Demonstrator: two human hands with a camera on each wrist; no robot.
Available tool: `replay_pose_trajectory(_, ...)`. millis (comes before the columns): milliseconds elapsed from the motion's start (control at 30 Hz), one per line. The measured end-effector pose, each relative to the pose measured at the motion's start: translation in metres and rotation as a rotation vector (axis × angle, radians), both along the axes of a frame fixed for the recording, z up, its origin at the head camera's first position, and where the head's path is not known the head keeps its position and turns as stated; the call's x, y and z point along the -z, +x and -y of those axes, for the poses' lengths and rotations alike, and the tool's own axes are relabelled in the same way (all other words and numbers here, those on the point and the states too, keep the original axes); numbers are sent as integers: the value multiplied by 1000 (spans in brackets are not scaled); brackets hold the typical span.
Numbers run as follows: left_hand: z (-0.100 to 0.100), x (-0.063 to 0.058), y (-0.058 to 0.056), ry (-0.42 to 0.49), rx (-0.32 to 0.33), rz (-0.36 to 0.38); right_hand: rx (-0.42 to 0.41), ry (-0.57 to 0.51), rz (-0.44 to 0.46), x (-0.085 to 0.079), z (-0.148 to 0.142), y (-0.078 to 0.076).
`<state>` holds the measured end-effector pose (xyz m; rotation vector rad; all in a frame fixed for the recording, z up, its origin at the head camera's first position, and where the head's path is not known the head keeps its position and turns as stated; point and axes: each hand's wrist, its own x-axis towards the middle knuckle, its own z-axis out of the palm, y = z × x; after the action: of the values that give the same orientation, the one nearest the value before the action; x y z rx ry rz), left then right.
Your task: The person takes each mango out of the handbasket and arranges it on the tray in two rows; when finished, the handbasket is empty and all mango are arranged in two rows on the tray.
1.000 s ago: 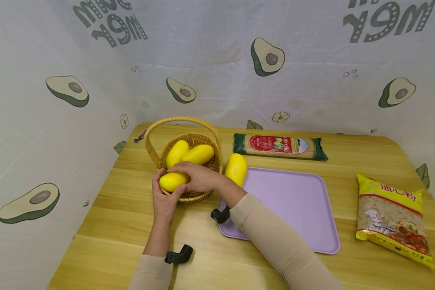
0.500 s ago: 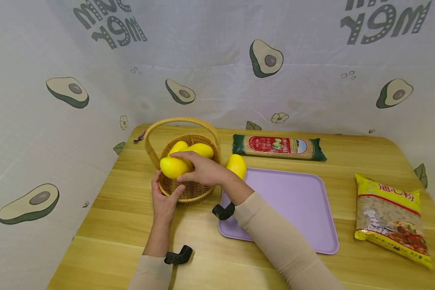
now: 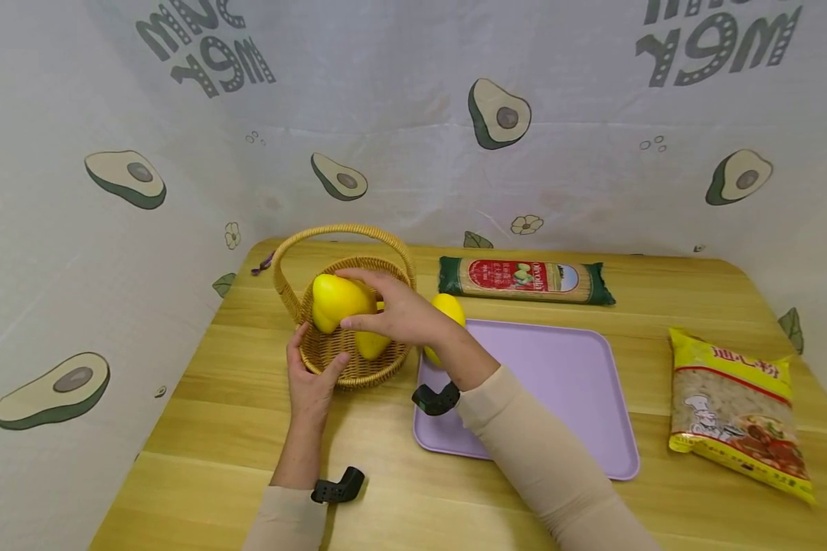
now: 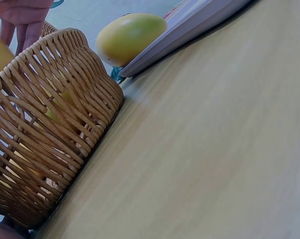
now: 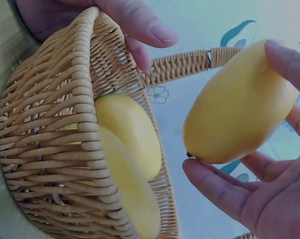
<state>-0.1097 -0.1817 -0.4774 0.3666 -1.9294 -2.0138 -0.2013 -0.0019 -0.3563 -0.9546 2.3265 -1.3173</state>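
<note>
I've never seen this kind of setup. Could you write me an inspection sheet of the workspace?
Surface: wood-grain table
Job's things: basket with two fruits visible inside; held fruit above it; another fruit at the far left corner of a lilac tray
Clutter: noodle pack beyond the tray; yellow bag to its right; small purple item at the far left, too small to identify
Grippers: none, bare hands instead; left hand holds the basket's side, right hand grips one fruit in its fingers; a black device on each wrist
Cables: nothing seen
Surroundings: pale sheet printed with avocados
</note>
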Motion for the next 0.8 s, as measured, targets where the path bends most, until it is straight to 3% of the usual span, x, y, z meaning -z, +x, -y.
replay_pose_trajectory(333, -1, 0, 0, 5, 0, 7, 49, -28, 46, 3, -13, 19)
replay_pose_trajectory(600, -1, -1, 1, -4, -6, 8, 27, -101, 86, 9, -24, 34)
replay_pose_trajectory(800, 0, 1, 1, -12, -1, 7, 12, -88, 66, 14, -34, 44)
